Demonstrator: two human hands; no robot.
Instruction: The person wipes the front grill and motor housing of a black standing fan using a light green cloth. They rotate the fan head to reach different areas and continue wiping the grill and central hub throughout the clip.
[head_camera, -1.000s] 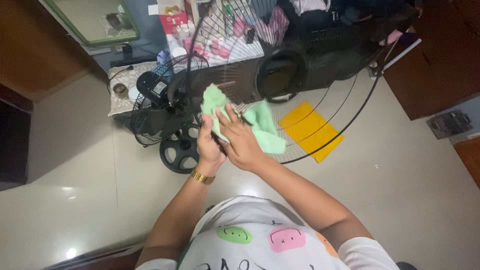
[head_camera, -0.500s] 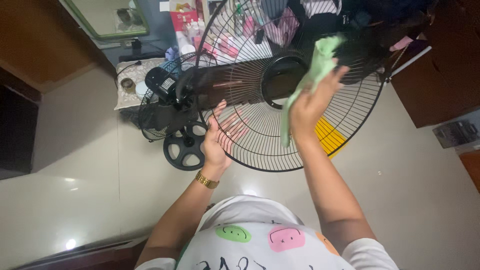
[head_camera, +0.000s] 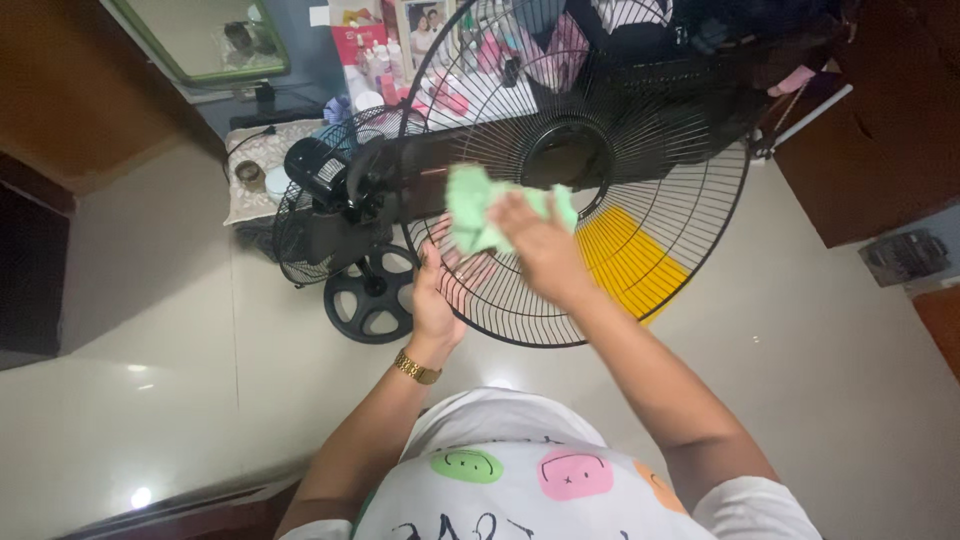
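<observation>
Both hands work on the round black wire fan grille (head_camera: 640, 270): left hand (head_camera: 437, 295) grips its lower rim, right hand (head_camera: 540, 245) presses a light green cloth (head_camera: 470, 205) near the hub. Wiping looks underway; most wires remain.

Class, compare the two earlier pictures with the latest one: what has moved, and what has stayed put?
The right hand with the green cloth went from beside the left hand up to the grille's upper right, then came back down left to its lower middle. The left hand shifted from the cloth to the grille's lower left rim. The right hand kept the cloth throughout; the fan base and floor stayed put.
</observation>
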